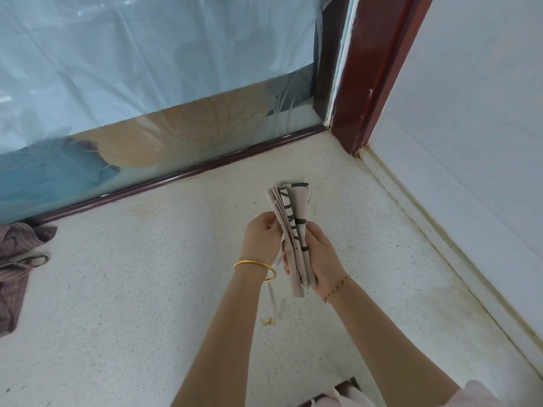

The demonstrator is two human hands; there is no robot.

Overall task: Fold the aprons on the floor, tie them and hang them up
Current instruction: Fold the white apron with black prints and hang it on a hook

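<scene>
A beige apron with dark markings [289, 212] is folded into a narrow bundle and held above the floor. My right hand [320, 257] grips its lower half from the right. My left hand [263, 236] holds the bundle's left side, fingers curled round a pale strap [273, 301] that hangs down past my wrist. A second apron, brown and striped [16, 259], lies crumpled on the floor at the far left edge.
The speckled light floor [147, 274] meets a glass door with a dark red frame [373, 69] ahead and a white wall [470, 142] on the right. Some pale cloth [349, 395] shows at the bottom edge.
</scene>
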